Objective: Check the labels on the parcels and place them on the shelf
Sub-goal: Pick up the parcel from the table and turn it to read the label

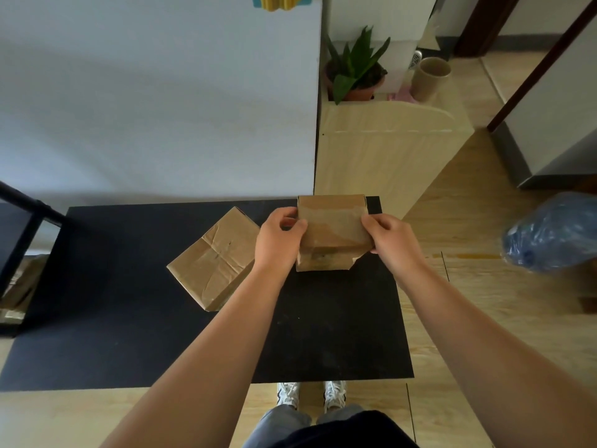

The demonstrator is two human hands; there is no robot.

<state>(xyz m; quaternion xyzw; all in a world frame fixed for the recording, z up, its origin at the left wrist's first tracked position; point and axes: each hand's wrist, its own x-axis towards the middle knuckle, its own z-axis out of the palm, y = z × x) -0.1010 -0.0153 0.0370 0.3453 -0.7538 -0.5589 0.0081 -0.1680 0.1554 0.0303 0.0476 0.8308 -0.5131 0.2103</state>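
I hold a small brown cardboard parcel (331,227) above the far right part of a black table (113,302). My left hand (279,240) grips its left side and my right hand (392,237) grips its right side. Clear tape covers its upper face, and a torn flap shows at its lower right corner. No label is readable on it. A second, taped brown parcel (214,260) lies flat on the table, turned at an angle, just left of my left hand. A black shelf frame (22,205) stands at the left edge, with brown parcels (16,292) low inside it.
A white wall rises behind the table. To the right stands a pale wooden cabinet (387,150) with a potted plant (355,72) and a cardboard tube (431,79) on it. A blue plastic bag (552,234) lies on the wooden floor at the right.
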